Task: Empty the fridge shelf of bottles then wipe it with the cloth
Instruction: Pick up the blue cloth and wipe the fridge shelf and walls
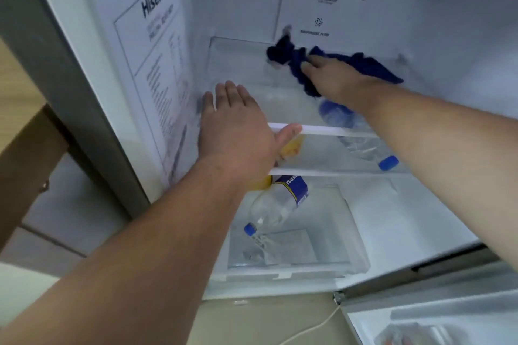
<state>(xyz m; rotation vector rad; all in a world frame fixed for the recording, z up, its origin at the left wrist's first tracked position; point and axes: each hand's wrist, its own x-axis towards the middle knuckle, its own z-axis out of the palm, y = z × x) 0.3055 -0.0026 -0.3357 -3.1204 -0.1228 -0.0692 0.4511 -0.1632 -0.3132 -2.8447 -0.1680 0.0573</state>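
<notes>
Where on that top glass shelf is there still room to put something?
Bare glass lies in the back left corner, between the left hand and the blue cloth. The right side is crowded: the right hand presses the cloth there.

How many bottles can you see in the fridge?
2 clearly: one lying on the middle shelf with a blue cap, one Pepsi-labelled bottle tilted in the bottom drawer. A yellow object behind the left hand may be another.
</notes>
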